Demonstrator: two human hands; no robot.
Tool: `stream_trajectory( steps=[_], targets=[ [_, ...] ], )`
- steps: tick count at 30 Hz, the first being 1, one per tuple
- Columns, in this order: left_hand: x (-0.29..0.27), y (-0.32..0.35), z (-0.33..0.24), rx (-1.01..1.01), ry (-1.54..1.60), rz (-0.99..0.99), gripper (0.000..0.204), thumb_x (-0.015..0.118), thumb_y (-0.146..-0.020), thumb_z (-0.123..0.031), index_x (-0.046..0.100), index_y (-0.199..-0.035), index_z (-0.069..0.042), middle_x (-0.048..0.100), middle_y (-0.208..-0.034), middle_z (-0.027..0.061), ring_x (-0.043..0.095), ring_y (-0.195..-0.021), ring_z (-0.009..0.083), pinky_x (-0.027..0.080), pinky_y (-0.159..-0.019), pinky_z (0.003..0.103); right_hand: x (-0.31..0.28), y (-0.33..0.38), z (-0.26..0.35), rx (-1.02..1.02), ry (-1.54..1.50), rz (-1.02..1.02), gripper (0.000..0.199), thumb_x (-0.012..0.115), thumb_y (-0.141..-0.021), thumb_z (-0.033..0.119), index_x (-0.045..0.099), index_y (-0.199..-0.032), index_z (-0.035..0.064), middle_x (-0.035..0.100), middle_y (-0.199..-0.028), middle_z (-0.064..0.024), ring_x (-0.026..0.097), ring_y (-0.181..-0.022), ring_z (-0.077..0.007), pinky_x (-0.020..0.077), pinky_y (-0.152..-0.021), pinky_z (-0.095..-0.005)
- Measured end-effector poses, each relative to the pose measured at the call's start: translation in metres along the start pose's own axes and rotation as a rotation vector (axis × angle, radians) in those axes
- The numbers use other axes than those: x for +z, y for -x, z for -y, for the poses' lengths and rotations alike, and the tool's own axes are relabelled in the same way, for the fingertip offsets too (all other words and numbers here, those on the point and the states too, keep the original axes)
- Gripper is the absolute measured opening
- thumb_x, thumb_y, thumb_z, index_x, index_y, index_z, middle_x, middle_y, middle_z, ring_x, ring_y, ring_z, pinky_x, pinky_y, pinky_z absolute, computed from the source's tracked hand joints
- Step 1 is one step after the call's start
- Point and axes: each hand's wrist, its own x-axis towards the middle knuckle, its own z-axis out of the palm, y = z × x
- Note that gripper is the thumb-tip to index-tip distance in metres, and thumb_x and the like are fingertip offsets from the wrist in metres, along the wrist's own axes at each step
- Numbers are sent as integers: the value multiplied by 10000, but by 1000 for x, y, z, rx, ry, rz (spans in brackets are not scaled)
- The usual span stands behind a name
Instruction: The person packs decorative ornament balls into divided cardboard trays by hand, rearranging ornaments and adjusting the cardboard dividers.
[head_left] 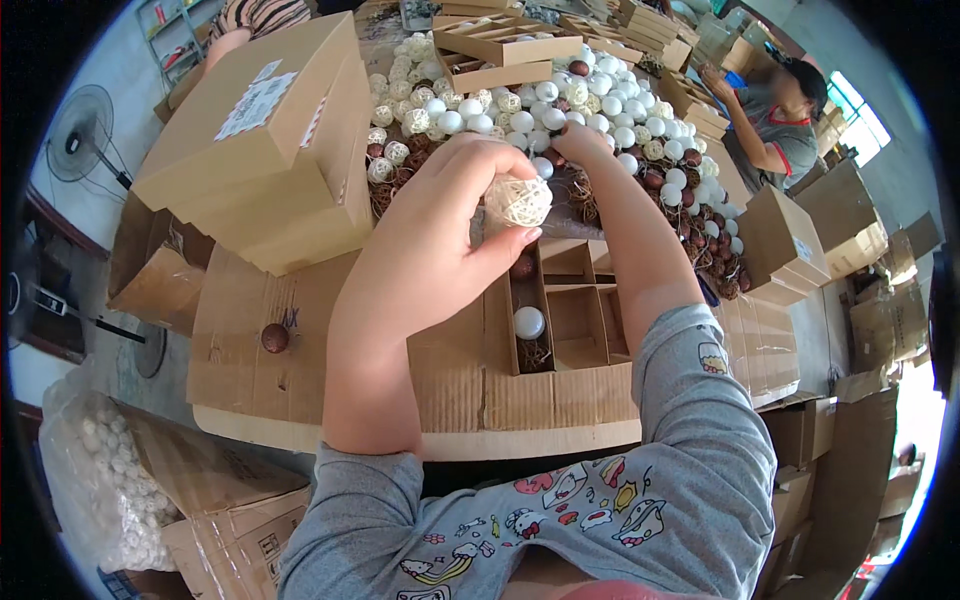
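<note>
My left hand is closed round a cream woven rattan ball, fingers and thumb on its sides, above a divided cardboard box. In the box's left column lie a white ball, a brown ball and some brown woven material. My right hand reaches beyond the box to the near side of a large pile of white balls. Its fingers are bent together and partly hidden, so what they grip is unclear. Brown and cream woven balls are mixed into the pile.
Large cardboard cartons stand stacked at the left. A single brown ball rests on the cardboard-covered table. Divided trays sit behind the pile. At the right, a person works beyond a small carton.
</note>
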Motion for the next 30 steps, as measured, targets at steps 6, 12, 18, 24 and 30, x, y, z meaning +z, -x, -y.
stream_trajectory(
  steps=[6, 12, 18, 24, 30],
  targets=[
    [-1, 3, 8, -438, 297, 258, 250, 639, -864, -22, 524, -1085, -42, 578, -1019, 35, 567, -834, 97, 469, -740, 248, -7, 11, 15, 9, -47, 36, 556, 648, -746, 306, 552, -1261, 121, 619, -1226, -115, 591, -1131, -309, 441, -942, -473],
    [27, 5, 46, -475, 132, 431, 200, 606, -904, -73, 530, -1082, -20, 583, -949, 14, 532, -766, 77, 458, -694, 242, -12, 29, -35, -132, -534, -252, 554, 672, -697, 305, 590, -1196, 78, 650, -1096, -192, 635, -995, -328, 495, -869, -400],
    [31, 10, 64, -393, -33, 582, 287, 606, -881, -94, 553, -1152, -14, 573, -1023, 71, 546, -897, 138, 458, -801, 288, -49, 147, -77, -218, -1151, -142, 275, 612, -905, 227, 596, -1117, 52, 606, -994, -28, 593, -876, -111, 533, -666, -267],
    [45, 8, 65, -446, -194, 707, 297, 632, -854, -134, 565, -1117, -14, 593, -1032, 100, 574, -941, 201, 463, -817, 316, -37, 219, -122, -72, -1480, -13, 244, 459, -970, 144, 609, -1153, 88, 609, -1015, -10, 580, -907, -105, 514, -684, -273],
    [49, 20, 59, -433, -252, 741, 286, 628, -852, -173, 571, -1086, -18, 587, -1086, 134, 561, -1042, 282, 451, -887, 355, -11, 216, -160, 39, -1753, 18, 256, 467, -984, 189, 607, -1164, 73, 625, -1027, -31, 595, -900, -127, 518, -702, -303]
  ],
)
